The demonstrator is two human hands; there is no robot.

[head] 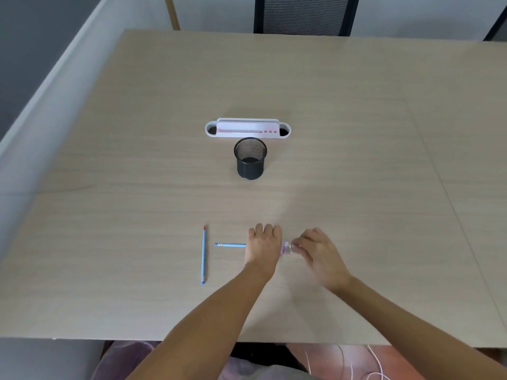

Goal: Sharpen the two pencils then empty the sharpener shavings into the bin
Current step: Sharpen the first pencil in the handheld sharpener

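My left hand (264, 246) is closed around a blue pencil (230, 245) that lies level, its eraser end sticking out to the left. The pencil's other end goes into a small pink and clear sharpener (286, 247), which my right hand (315, 249) grips from the right; that hand is blurred. A second blue pencil (203, 255) lies alone on the table to the left, red tip pointing away from me. A black mesh cup (250, 158), the bin, stands upright at the table's middle.
A white desk organiser (247, 128) with a hole at each end sits just behind the mesh cup. The wooden table (356, 133) meets a low wall on the left. A mesh-backed chair (304, 15) stands at the far edge.
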